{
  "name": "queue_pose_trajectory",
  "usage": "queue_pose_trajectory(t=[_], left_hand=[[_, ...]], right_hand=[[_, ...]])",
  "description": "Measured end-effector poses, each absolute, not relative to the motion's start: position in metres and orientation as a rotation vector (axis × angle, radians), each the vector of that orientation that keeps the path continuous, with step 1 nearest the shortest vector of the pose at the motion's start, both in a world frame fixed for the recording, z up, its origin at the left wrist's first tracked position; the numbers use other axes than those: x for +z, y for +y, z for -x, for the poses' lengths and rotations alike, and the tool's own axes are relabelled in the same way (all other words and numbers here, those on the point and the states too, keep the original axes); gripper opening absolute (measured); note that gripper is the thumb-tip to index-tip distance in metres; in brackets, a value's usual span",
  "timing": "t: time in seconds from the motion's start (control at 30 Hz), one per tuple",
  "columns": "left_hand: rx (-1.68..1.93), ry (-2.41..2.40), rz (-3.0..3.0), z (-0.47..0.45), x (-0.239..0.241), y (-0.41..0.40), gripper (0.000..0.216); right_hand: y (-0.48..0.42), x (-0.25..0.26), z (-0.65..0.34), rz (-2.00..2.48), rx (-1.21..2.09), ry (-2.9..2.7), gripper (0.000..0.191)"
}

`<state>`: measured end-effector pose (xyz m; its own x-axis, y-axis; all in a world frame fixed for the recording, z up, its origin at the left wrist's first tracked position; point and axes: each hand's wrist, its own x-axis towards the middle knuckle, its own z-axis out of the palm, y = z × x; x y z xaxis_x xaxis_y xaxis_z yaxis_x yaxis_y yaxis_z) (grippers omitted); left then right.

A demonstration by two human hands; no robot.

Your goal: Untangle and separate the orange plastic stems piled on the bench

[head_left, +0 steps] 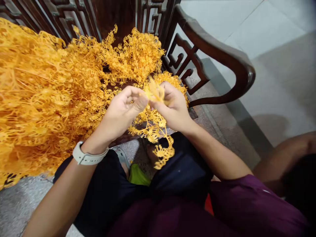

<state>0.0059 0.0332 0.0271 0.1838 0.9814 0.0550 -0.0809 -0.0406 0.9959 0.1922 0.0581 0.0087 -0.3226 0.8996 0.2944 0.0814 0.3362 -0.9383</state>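
My left hand [124,110] and my right hand [172,107] meet in the middle of the view, both closed in a pinch on an orange plastic sprig [154,93]. Its lacy branches [158,141] dangle below my hands over my lap. A pale watch band [86,157] circles my left wrist. A large heap of the same orange plastic sprigs [44,98] fills the left side, lying on a dark wooden chair seat just beyond my hands.
The dark carved wooden chair has a curved armrest [222,56] at the right and a lattice back [74,16]. Grey speckled floor [222,125] lies beneath; pale tiles [271,49] lie further right. A green shoe [138,176] shows between my knees. Another person's arm [283,158] enters at right.
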Motion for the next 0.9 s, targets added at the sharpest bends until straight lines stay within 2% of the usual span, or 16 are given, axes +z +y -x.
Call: queue_pose_trajectory(t=[0.17,0.33,0.43,0.67,0.8,0.9], left_hand=[[1.044,1.036,-1.282,-0.003,0.03,0.03,0.05],[0.974,1.198,-1.403,-0.012,0.027,0.026,0.02],[0.91,1.167,-1.542,-0.013,0.029,0.026,0.025],[0.913,1.175,-1.362,-0.002,0.034,0.032,0.011],[0.874,1.156,-1.125,-0.005,0.033,0.036,0.015],[0.858,1.169,-1.151,-0.008,0.03,0.038,0.02]], right_hand=[[0.067,0.006,-0.195,0.918,1.042,-1.622,0.047],[0.071,0.003,-0.199,0.861,1.073,-1.619,0.03],[0.07,0.0,-0.203,0.807,1.077,-1.683,0.027],[0.077,0.007,-0.229,0.891,0.571,-2.124,0.015],[0.079,0.01,-0.237,0.867,0.698,-2.226,0.024],[0.081,0.009,-0.245,0.882,0.762,-2.211,0.018]])
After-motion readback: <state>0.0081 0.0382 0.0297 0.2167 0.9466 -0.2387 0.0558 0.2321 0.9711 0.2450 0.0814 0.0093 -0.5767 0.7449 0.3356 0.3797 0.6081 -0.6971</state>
